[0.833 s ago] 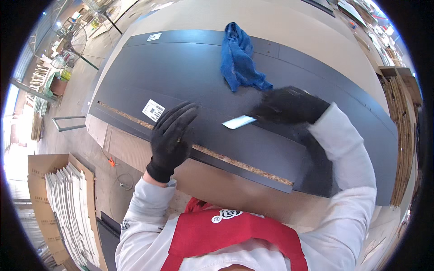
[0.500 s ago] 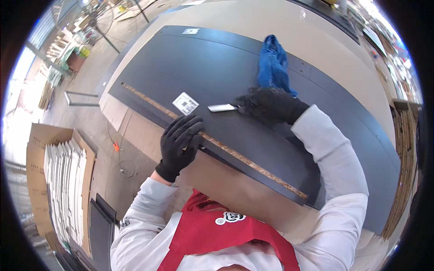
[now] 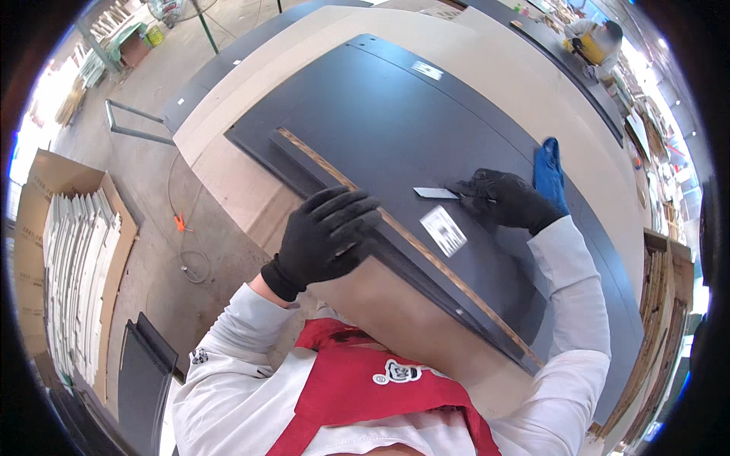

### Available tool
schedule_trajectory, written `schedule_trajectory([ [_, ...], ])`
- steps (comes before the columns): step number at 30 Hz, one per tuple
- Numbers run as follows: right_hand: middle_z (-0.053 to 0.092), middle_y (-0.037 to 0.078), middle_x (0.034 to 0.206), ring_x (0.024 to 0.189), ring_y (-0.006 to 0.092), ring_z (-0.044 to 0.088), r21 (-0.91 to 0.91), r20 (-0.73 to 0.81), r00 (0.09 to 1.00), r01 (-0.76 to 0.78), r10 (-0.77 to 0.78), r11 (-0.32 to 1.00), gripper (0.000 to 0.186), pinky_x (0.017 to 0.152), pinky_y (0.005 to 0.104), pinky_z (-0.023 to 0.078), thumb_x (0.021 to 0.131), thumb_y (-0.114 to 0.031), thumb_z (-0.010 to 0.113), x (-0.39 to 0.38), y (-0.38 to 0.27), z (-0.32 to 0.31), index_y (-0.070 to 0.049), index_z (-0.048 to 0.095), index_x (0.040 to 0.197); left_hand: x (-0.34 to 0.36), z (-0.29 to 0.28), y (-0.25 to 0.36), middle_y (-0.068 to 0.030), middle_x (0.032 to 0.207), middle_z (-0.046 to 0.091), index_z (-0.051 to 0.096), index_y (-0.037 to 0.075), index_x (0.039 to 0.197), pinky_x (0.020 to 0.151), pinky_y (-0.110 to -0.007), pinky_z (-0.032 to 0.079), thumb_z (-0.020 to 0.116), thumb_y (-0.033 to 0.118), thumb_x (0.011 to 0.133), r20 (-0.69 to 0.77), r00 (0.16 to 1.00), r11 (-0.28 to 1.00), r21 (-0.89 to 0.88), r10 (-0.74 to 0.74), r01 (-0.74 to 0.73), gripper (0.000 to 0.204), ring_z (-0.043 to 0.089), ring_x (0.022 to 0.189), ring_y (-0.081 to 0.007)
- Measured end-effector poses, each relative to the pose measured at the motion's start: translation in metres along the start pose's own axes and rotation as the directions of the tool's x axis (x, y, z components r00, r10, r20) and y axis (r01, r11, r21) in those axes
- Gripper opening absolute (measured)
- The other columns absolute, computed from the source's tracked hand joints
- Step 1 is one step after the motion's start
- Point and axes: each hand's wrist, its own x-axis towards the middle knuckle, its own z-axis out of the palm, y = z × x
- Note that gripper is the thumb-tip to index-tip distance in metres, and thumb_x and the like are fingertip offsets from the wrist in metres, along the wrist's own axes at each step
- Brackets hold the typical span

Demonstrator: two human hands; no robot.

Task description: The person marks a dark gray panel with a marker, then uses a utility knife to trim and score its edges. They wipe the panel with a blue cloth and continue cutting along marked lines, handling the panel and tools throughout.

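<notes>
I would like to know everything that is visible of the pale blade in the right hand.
The blade looks thin, flat and silvery, apparently metal, with a slanted end. It points left from the right hand, whose dark glove hides most of any handle. It is over the dark panels, near a white label; whether it touches them is unclear.

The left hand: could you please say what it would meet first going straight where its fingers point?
Probably the pale flat blade in the right hand, though depth over the dark panel is unclear.
</notes>
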Motion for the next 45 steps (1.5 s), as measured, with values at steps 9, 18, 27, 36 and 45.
schedule_trajectory([
  [9, 0.061, 0.016, 0.099, 0.088, 0.0307, 0.060, -0.132, 0.016, 0.995, -0.092, 0.095, 0.987, 0.029, 0.077, 0.0367, 0.049, 0.090, -0.030, 0.058, 0.194, -0.001, 0.001, -0.010, 0.063, 0.110, -0.022, 0.012, -0.050, -0.0111, 0.119, 0.061, 0.062, 0.008, 0.106, 0.096, -0.041, 0.044, 0.065, 0.022, 0.077, -0.058, 0.998, 0.967, -0.256, -0.019, 0.004, 0.032, 0.058, 0.113, -0.0254],
  [18, 0.060, 0.014, 0.092, 0.082, 0.0277, 0.060, -0.050, 0.073, 0.996, 0.052, -0.048, 0.997, 0.033, 0.073, 0.0356, 0.050, 0.090, -0.023, 0.057, 0.219, -0.020, -0.013, -0.012, 0.060, 0.121, -0.026, 0.016, -0.055, -0.0109, 0.119, 0.061, 0.063, 0.009, 0.104, 0.092, -0.038, 0.045, 0.064, 0.021, 0.077, -0.108, 0.993, 0.905, -0.425, -0.055, 0.004, 0.030, 0.058, 0.110, -0.0242],
  [27, 0.061, 0.013, 0.089, 0.077, 0.0262, 0.061, -0.077, 0.065, 0.998, 0.010, -0.005, 0.997, 0.029, 0.068, 0.0360, 0.050, 0.091, -0.025, 0.056, 0.229, -0.023, -0.012, -0.010, 0.063, 0.114, -0.027, 0.018, -0.059, -0.0108, 0.117, 0.061, 0.063, 0.008, 0.104, 0.093, -0.037, 0.046, 0.064, 0.020, 0.077, -0.132, 0.990, 0.889, -0.458, -0.054, -0.012, 0.030, 0.059, 0.107, -0.0229],
  [36, 0.060, 0.012, 0.087, 0.075, 0.0241, 0.061, -0.042, -0.072, 0.996, 0.048, -0.051, 0.998, 0.026, 0.066, 0.0348, 0.049, 0.091, -0.022, 0.056, 0.226, -0.022, -0.002, -0.008, 0.064, 0.111, -0.026, 0.016, -0.058, -0.0110, 0.115, 0.062, 0.064, 0.007, 0.101, 0.091, -0.036, 0.047, 0.064, 0.019, 0.077, -0.131, 0.989, 0.875, -0.484, -0.062, -0.009, 0.027, 0.060, 0.106, -0.0234],
  [45, 0.060, 0.012, 0.087, 0.074, 0.0213, 0.061, 0.058, -0.265, 0.956, -0.114, 0.126, 0.992, 0.031, 0.067, 0.0333, 0.050, 0.089, -0.013, 0.057, 0.208, -0.062, 0.001, -0.014, 0.061, 0.120, -0.032, 0.006, -0.068, -0.0110, 0.120, 0.060, 0.064, 0.009, 0.107, 0.099, -0.043, 0.040, 0.067, 0.022, 0.074, -0.089, 0.987, 0.925, -0.368, -0.137, 0.096, 0.035, 0.055, 0.115, -0.0252],
])
